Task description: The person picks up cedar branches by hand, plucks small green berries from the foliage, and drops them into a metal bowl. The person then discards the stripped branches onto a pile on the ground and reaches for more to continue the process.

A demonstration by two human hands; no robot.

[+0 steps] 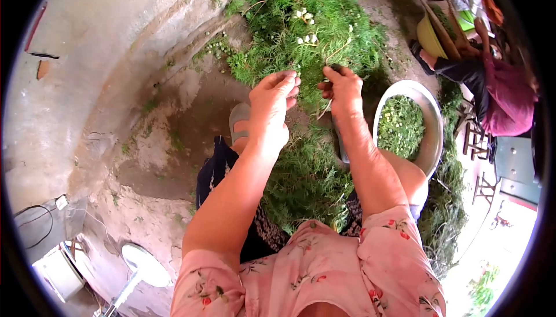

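Note:
Over a heap of feathery evergreen branches (313,13), my left hand (273,98) is closed in a pinch, thumb and forefinger together at a small pale green cone. A short gap to its right, my right hand (346,92) has its fingers curled around an evergreen sprig (339,52); its pale stem shows above and below the fingers. Clusters of pale cones (307,39) show on the heap just beyond both hands. More cut greenery (307,181) lies across my lap, between my forearms.
To my right stands a metal basin (435,123) holding small green pieces (399,126). Beyond it, another person in a magenta top (509,97) sits near a yellow bowl (430,36). A wall (98,44) curves along the left; a fan (145,265) stands at lower left.

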